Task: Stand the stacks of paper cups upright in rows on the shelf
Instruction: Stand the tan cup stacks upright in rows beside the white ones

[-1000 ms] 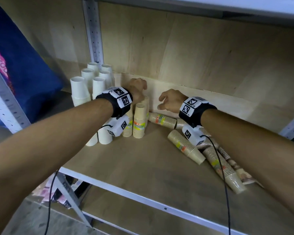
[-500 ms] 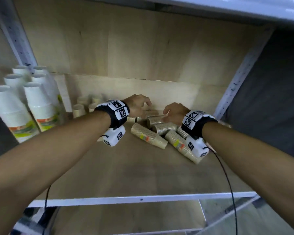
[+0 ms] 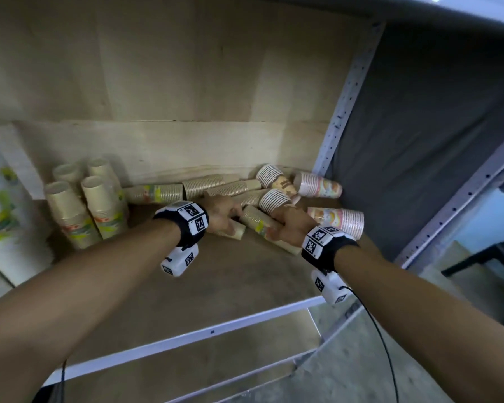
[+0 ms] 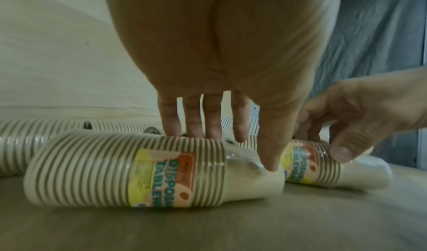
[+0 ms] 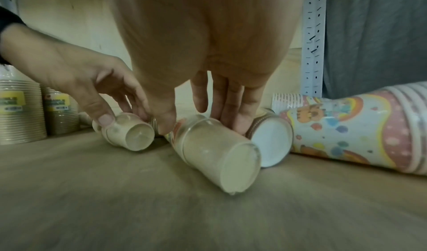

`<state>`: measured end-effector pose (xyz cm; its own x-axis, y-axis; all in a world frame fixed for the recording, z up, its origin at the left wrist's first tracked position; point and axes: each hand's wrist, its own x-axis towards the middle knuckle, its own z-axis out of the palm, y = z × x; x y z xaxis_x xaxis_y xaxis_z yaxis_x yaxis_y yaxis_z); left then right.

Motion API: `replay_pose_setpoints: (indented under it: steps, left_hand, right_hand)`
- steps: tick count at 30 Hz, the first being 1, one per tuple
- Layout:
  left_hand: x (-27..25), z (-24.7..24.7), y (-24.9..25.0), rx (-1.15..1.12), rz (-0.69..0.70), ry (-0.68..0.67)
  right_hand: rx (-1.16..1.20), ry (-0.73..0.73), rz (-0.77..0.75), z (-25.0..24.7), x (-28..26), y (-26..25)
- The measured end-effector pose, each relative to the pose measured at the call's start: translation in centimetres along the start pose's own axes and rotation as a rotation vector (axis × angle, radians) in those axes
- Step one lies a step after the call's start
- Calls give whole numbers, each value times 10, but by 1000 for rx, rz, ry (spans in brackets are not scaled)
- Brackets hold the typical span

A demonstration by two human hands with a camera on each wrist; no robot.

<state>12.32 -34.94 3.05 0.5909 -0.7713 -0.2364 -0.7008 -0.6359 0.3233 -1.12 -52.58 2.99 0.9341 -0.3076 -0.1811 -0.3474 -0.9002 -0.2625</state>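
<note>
Two beige paper-cup stacks lie on the wooden shelf [image 3: 221,286]. My left hand [image 3: 223,218] [image 4: 231,145] reaches down over the left stack [image 4: 115,172] [image 3: 235,232], fingers behind it and thumb on its front. My right hand [image 3: 288,228] [image 5: 201,125] holds the neighbouring stack [image 5: 219,154] [image 3: 285,245] the same way; its closed bottom faces the right wrist camera. Several beige stacks [image 3: 85,210] stand upright in rows at the left. More beige stacks [image 3: 210,184] lie against the back wall.
Stacks with coloured cartoon prints [image 3: 320,186] [image 5: 346,127] lie at the right, by the perforated metal post [image 3: 344,106] and a grey cloth [image 3: 434,141]. Tall white cup stacks [image 3: 0,228] stand far left. The shelf's white front rail [image 3: 186,341] runs below my wrists.
My view has swung right. Both hands left the upright beige stacks, moved right to the lying pile and came down onto two lying stacks.
</note>
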Motion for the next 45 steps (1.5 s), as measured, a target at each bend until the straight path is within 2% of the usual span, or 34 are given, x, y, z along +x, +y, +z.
replay_pose_setpoints:
  steps: [5, 9, 16, 20, 24, 33, 42, 45]
  left_hand:
    - [3, 7, 6, 155, -8, -4]
    - [5, 14, 9, 332, -9, -38]
    - [5, 13, 10, 338, -2, -72]
    - [0, 5, 12, 289, 5, -56]
    - [-6, -8, 12, 199, 10, -22]
    - [-21, -55, 4, -27, -16, 168]
    - [-31, -70, -9, -189, -88, 261]
    - [-35, -69, -11, -222, -109, 273]
  right_hand:
    - [-11, 24, 13, 10, -5, 3]
    - [-3, -29, 68, 19, -6, 7]
    - [13, -24, 83, 21, -5, 8]
    - [-12, -30, 57, 8, 1, 5]
    - [-68, -73, 6, -25, 9, -5]
    - [-78, -12, -61, -81, 30, -58]
    - [-9, 9, -166, -72, 39, -101]
    - [9, -37, -166, -63, 44, -108]
